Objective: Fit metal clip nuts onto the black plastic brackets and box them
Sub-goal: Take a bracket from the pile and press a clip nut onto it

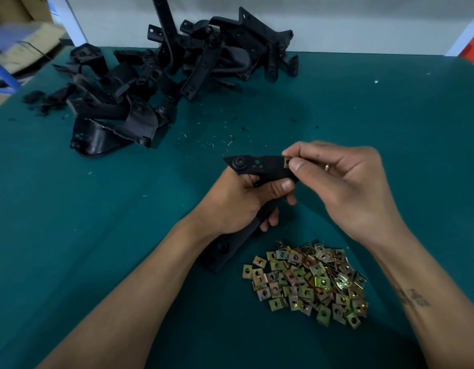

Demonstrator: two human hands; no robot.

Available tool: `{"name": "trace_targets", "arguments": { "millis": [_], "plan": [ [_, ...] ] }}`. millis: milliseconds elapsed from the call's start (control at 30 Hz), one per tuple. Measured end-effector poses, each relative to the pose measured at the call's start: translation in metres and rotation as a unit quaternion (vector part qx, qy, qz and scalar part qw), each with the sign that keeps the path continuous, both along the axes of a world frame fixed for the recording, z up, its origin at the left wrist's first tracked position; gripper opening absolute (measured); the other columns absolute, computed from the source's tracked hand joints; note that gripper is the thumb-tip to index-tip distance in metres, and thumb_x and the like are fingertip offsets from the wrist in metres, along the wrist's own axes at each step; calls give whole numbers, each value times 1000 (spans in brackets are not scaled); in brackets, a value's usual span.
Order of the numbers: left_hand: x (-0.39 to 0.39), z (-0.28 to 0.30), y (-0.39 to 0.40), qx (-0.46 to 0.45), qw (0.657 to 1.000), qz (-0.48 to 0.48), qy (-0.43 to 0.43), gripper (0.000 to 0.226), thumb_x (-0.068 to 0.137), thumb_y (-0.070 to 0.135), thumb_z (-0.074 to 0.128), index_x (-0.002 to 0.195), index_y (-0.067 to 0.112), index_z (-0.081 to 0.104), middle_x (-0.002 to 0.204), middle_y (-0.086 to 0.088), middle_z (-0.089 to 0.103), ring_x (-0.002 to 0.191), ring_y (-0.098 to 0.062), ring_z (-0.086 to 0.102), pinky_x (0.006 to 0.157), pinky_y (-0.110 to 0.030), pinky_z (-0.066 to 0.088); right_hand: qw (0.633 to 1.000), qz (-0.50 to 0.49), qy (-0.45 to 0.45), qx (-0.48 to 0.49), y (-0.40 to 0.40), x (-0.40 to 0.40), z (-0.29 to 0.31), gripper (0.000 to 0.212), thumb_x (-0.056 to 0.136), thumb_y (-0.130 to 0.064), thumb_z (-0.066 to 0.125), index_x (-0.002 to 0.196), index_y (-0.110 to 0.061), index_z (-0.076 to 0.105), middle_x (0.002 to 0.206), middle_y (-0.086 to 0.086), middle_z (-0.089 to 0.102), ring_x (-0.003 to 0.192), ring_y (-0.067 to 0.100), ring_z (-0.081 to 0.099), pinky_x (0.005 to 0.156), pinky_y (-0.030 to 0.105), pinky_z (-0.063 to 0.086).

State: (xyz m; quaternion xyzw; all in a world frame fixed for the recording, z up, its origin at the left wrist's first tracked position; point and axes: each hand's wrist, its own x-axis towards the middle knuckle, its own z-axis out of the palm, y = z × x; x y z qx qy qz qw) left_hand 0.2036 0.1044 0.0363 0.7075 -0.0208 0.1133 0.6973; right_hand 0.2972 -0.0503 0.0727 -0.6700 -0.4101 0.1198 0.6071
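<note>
Bracket pile (161, 83) blocks far-left table (363, 115)

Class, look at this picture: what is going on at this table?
A person is fitting clip nuts to black brackets on a green table. The left hand grips one bracket around its middle, lifted off the table. The right hand pinches a clip nut at the bracket's end tab, apparently pushing it on. A heap of loose nuts lies near the person, and a pile of brackets waits at the far left. No box is clearly in use yet.
</note>
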Motion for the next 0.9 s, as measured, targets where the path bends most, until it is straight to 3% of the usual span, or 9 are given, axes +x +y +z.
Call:
{"name": "trace_targets", "arguments": {
  "millis": [133,200,267,367,433,600,700,767,900],
  "plan": [
    [-3,1,3,-9,1000,-9,1,10,100,14,57,100,7,65,89,-22,71,49,-26,61,43,-29,49,998,48,42,23,0,3,-3,19,98,-8,60,98,2,76,94,23,67,66,45,60,62,57,52],
    [-1,4,7,-9,1000,11,6,22,97,20,58,108,2,64,88,-19,73,49,-24,61,42,-28,50,988,79,127,39,2,5,-7,25,101,-20,56,110,-5,75,106,22,71,86,48,63,78,58,54],
    [0,7,17,-29,997,69,19,31,94,25,58,111,-1,63,84,-12,74,48,-20,60,41,-26,49,985,59,164,19,9,6,-14,37,103,-32,53,136,-17,61,124,6,72,110,28,69,104,47,50],
    [-3,7,42,-68,982,172,31,34,97,26,57,110,-5,63,85,-10,76,49,-19,59,43,-26,49,990,-37,-42,-126,18,11,-28,45,104,-25,57,149,-25,50,130,-17,63,119,3,60,109,30,43],
    [-6,5,51,-98,977,187,30,30,103,22,56,113,-5,64,92,-14,75,53,-23,58,46,-29,48,954,-47,-176,-237,21,16,-34,47,99,-22,67,144,-23,57,128,-12,54,125,9,48,112,36,37],
    [-7,6,46,-122,985,121,22,33,98,16,54,121,-6,62,100,-17,73,56,-25,57,48,-29,46,929,-66,-209,-298,25,22,-31,27,91,-27,77,116,-18,72,110,-9,50,90,4,51,84,24,44],
    [-6,7,44,-109,989,99,31,33,96,12,55,122,-7,62,102,-19,73,58,-27,57,49,-30,47,927,-70,-209,-303,24,24,-30,12,91,-24,77,101,-20,72,96,-13,53,83,-1,51,72,17,41],
    [-8,7,43,-110,989,90,34,32,96,11,55,122,-7,63,103,-20,72,59,-28,57,50,-30,47,928,-70,-207,-302,24,22,-30,11,91,-23,76,97,-22,67,91,-16,53,80,-2,51,66,11,35],
    [-8,6,41,-107,991,69,34,29,99,6,53,121,-10,61,102,-23,71,57,-26,55,49,-30,45,954,-91,-156,-239,21,19,-32,19,89,-11,79,86,-24,64,77,-11,65,72,5,62,62,14,47]
  ]
}}
